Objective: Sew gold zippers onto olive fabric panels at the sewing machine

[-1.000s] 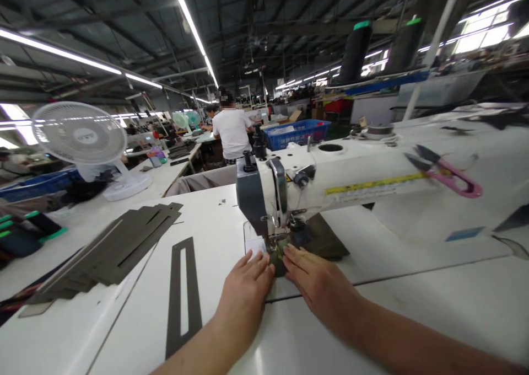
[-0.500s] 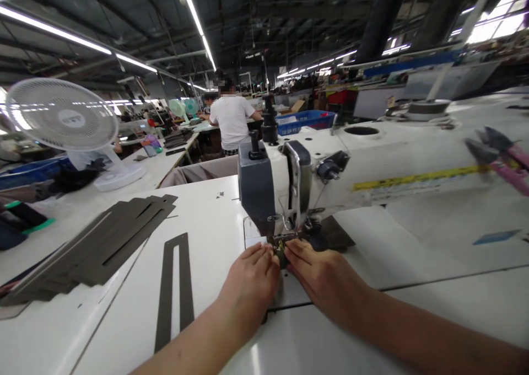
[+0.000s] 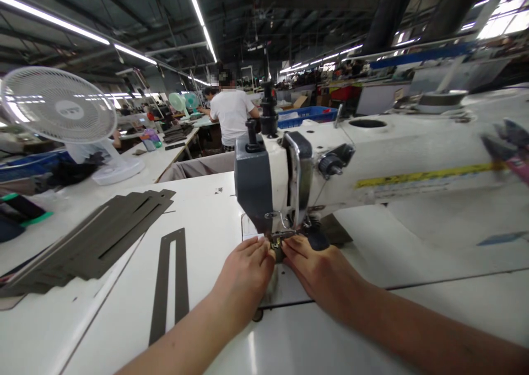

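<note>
My left hand (image 3: 247, 276) and my right hand (image 3: 320, 273) lie side by side on the white sewing table (image 3: 215, 209), fingers stretched flat and pressed on a small dark fabric piece (image 3: 276, 249) at the presser foot of the white sewing machine (image 3: 372, 160). Most of that piece is hidden under my fingers and behind the needle area; a dark part of it (image 3: 334, 229) shows behind the foot.
A slotted dark strip (image 3: 169, 281) lies left of my left arm, and a stack of like strips (image 3: 99, 240) further left. A white fan (image 3: 61, 113) stands at the back left. Pink snips (image 3: 510, 149) rest on the machine's arm. A person in a white shirt (image 3: 231, 116) works beyond.
Both hands have slid forward with the fabric, closer under the presser foot. The view has moved nearer to the machine head.
</note>
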Available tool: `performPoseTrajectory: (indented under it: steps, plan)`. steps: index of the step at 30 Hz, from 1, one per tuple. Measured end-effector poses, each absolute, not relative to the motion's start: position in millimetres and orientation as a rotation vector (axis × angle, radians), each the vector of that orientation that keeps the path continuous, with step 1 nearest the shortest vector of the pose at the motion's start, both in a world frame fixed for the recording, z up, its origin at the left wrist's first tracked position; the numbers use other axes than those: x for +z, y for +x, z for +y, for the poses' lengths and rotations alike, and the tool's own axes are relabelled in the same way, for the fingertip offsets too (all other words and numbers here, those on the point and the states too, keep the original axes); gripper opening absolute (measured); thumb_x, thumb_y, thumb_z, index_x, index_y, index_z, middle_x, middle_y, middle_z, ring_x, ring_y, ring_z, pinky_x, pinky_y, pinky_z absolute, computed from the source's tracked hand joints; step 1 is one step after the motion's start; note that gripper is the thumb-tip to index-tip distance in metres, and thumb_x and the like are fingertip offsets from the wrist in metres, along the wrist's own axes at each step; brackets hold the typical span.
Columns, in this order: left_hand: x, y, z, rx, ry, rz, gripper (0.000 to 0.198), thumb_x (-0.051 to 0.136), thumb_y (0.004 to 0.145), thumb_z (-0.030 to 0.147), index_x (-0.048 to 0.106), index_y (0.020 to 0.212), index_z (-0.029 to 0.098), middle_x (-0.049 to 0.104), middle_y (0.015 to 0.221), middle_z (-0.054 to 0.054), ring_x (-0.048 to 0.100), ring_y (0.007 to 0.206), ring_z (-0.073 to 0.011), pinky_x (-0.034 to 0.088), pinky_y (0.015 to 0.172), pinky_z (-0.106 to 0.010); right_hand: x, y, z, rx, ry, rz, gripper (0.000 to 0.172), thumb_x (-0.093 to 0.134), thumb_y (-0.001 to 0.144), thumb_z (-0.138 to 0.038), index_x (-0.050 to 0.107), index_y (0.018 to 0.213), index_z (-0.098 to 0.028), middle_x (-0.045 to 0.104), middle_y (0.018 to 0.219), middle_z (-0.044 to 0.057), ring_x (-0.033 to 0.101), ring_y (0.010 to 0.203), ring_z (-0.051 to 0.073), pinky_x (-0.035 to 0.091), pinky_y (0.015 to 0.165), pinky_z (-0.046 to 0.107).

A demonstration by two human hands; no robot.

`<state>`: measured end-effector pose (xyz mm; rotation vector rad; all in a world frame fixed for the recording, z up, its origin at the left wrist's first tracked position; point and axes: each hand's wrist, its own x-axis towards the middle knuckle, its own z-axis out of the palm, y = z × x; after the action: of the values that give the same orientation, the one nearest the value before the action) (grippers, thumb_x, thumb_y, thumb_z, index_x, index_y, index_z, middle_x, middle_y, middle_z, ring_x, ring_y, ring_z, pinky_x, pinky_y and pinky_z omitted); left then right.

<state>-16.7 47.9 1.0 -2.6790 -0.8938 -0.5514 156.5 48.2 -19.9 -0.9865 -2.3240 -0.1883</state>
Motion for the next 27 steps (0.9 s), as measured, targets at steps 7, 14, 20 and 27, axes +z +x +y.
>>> performPoseTrajectory:
  steps: [7,14,20,27]
  plan:
    - [0.3,-17.1,48.9,-0.532,-2.686,-0.929,0.018,0.044,0.084,0.007,0.062,0.086,0.009,0.067,0.096,-0.014,0.063,0.093,-0.0227,0.050,0.087,-0.037,-16.9,157.7,49.8,-0.198,-0.970,-2.306,0.020,0.045,0.080,-0.004,0.064,0.085,-0.011,0.067,0.092,0.013,0.063,0.083,0.023,0.053,0.072,0.032]
    - [-4.1,-16.8,49.1,-0.609,-2.686,-0.972,0.015,0.047,0.083,0.007,0.061,0.085,0.010,0.067,0.094,-0.012,0.063,0.092,-0.0213,0.048,0.089,-0.037,-19.7,155.3,48.6,-0.112,-1.031,-2.316,0.022,0.043,0.081,-0.004,0.063,0.085,-0.012,0.066,0.093,0.013,0.063,0.081,0.021,0.052,0.070,0.031]
    - [-2.7,-22.5,49.4,-0.669,-2.679,-1.027,0.013,0.052,0.080,0.006,0.062,0.085,0.014,0.067,0.096,-0.010,0.062,0.091,-0.0210,0.049,0.086,-0.038,-9.2,183.5,61.2,-0.155,-1.158,-2.352,0.006,0.054,0.077,-0.014,0.060,0.080,-0.015,0.064,0.087,0.010,0.060,0.080,0.022,0.049,0.071,0.032]
    - [9.9,6.6,0.3,-0.806,-2.876,-0.853,0.030,0.051,0.084,0.022,0.053,0.112,0.010,0.061,0.111,-0.013,0.054,0.107,-0.0236,0.044,0.094,-0.041,-6.0,201.3,-5.4,-0.092,-1.332,-2.427,0.016,0.045,0.071,-0.006,0.054,0.076,-0.018,0.062,0.069,0.005,0.059,0.060,0.020,0.043,0.054,0.030]
